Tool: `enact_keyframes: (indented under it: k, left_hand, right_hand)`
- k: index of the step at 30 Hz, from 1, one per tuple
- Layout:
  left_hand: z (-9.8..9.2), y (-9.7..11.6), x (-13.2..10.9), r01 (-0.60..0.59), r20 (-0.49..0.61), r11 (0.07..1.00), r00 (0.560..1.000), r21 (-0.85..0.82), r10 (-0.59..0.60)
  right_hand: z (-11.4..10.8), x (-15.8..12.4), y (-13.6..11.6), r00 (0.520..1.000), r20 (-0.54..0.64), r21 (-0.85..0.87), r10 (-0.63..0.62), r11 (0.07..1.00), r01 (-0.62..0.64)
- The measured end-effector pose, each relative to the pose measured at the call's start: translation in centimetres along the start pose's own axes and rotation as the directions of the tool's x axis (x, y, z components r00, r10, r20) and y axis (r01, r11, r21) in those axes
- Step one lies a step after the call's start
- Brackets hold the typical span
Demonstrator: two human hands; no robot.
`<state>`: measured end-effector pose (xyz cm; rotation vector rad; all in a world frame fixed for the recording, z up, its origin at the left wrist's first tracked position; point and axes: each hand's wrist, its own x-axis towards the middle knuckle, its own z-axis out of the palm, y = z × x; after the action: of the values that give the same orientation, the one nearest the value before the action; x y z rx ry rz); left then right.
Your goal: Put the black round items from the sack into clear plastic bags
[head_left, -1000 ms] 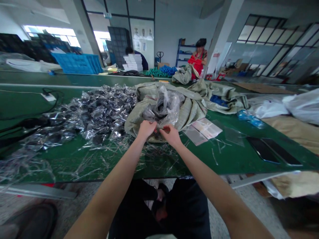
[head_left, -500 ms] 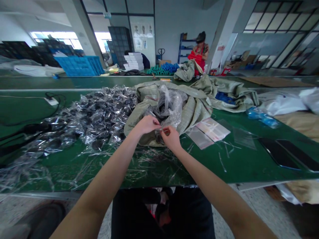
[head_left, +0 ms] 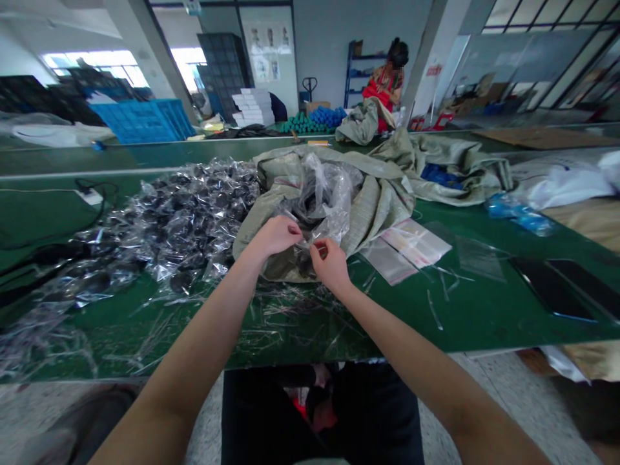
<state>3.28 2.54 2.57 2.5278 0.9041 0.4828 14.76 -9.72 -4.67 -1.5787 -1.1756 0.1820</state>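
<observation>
My left hand [head_left: 279, 235] is closed in a pinch at the edge of a small clear plastic bag [head_left: 305, 245]. Close beside it, my right hand [head_left: 330, 263] pinches the bag from the other side, thumb and forefinger together. A dark, rounded item [head_left: 304, 262] shows below the fingertips, apparently inside that bag; its kind cannot be made out. Behind both hands lies an open grey-green woven sack [head_left: 378, 216] with a crumpled clear liner [head_left: 339, 194] and dark items within. To the left, a large heap of dark round items in clear wrappers [head_left: 194, 213] covers the table.
Thin clear plastic strips [head_left: 290, 300] litter the green table's front [head_left: 387, 332]. Flat clear bags [head_left: 409, 248] and two dark phone-like slabs [head_left: 552, 287] lie to the right. Another sack [head_left: 465, 161] holds blue items. Across the tables stands a person in a red apron [head_left: 385, 90].
My hands have drawn slightly apart, the left one moving a little leftward, still pinching. The whole view has shifted slightly; the heap and sacks look unchanged.
</observation>
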Motion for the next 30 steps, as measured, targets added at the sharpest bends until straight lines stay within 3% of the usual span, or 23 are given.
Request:
enact_keyframes:
  k: [6,13,16,19,23,30]
  left_hand:
    - [-0.8,-0.2,-0.7,0.106,0.003,0.993,0.994,-0.052,-0.106]
    - [-1.2,-1.6,-1.4,0.143,0.018,0.980,0.990,-0.137,-0.142]
    - [-1.3,-2.4,-2.0,0.094,-0.007,0.968,0.995,-0.231,-0.099]
    - [-1.1,-2.6,-2.9,0.138,-0.044,0.922,0.985,-0.363,-0.165]
    - [-0.2,-1.6,-3.8,0.194,-0.042,0.849,0.968,-0.492,-0.246]
    - [1.1,-1.2,-3.6,0.211,-0.149,0.854,0.937,-0.475,-0.315]
  right_hand:
    - [0.1,0.0,0.0,0.996,0.008,0.089,0.084,0.992,-0.085]
    - [0.4,0.3,0.5,0.985,0.061,0.198,0.159,0.966,-0.168]
    - [0.2,0.5,0.8,0.981,0.008,0.282,0.196,0.940,-0.190]
    - [0.0,1.1,0.9,0.967,-0.037,0.370,0.254,0.902,-0.223]
    - [0.2,2.0,0.8,0.961,0.045,0.452,0.273,0.852,-0.264]
    - [0.3,1.8,2.2,0.961,0.202,0.529,0.190,0.805,-0.270]
